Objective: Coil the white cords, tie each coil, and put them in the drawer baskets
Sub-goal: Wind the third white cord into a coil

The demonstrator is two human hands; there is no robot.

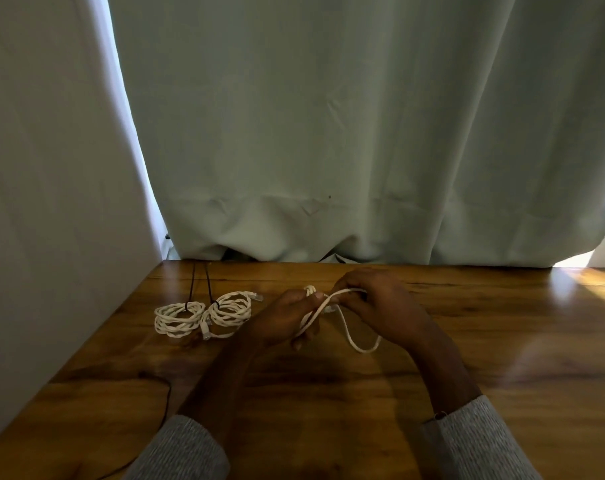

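Cord in work: we have the white cord (332,308) lifted just above the table (501,341), near the middle of the far edge, between both hands, so the turns can be laid up in the air without dragging on the wood.
Left hand (283,320): curled round the gathered turns; a small bunch shows above the thumb. We judge it serves as the anchor that keeps the coil from springing apart.
Right hand (380,299): fingers bent over a strand, pinching it close to the left hand. A free loop sags below it toward the table, slack yet to be wound in.
Finished coils (204,315): two white coils lie side by side, touching, toward the far left corner, each cinched by a dark tie (189,304). We take it they are parked clear of the working space.
Dark strands (200,278): two thin lines run from the ties to the far edge.
Drawer baskets: not in view.
Stage: we judge this cord partly coiled, untied.
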